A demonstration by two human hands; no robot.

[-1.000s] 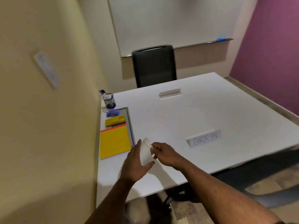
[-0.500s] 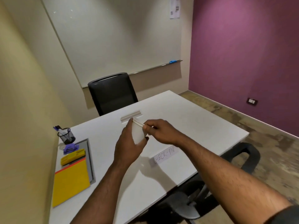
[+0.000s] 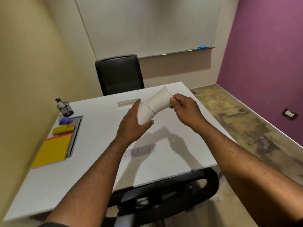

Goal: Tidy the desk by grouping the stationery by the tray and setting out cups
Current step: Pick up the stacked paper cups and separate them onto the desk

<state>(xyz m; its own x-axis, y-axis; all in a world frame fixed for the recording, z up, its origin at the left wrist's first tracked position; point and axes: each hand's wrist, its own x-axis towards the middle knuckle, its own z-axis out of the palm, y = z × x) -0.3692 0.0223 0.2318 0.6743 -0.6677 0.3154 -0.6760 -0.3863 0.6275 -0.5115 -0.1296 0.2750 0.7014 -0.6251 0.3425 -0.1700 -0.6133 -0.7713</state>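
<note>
Two bare forearms with dark hair reach in from the lower frame, ending in the left hand (image 3: 131,126) and right hand (image 3: 186,110), both without rings or watches. A dark sleeve edge (image 3: 49,224) shows at the left elbow.

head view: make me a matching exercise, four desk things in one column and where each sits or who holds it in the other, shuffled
Things:
1. upper paper cup
2. lower paper cup
3. mesh pen holder
4. yellow notepad

Places:
a. gripped by the left hand
b. far left corner of the desk
c. pinched at the rim by the right hand
d. left edge of the desk, nearest the person

Pairs: 1-c, 2-a, 3-b, 4-d
</note>
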